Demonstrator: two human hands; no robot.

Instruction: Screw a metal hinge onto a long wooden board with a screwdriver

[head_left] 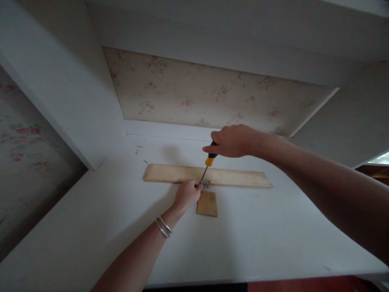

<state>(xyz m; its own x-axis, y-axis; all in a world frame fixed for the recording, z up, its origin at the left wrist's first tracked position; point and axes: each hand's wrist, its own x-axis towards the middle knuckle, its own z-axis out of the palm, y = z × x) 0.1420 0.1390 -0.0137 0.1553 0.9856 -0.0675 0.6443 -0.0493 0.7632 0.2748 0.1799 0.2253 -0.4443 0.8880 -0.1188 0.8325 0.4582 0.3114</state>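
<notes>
My right hand [232,141] is wrapped round the black and yellow handle of a screwdriver [209,161], which slants down with its tip at a small metal hinge [206,183]. The hinge lies at the near edge of a long pale wooden board [170,173]. My left hand [188,194] is closed in a pinch beside the hinge and the screwdriver tip. What its fingers hold, if anything, is too small to make out. Just nearer to me, a small wooden piece [207,205] with two dark holes lies flat on the white surface.
The white surface [267,239] carries several small screws or metal bits [139,147] at the back left. A white upright panel [67,81] stands at left, and floral wallpaper [188,89] covers the back. A white ledge [227,52] overhangs above.
</notes>
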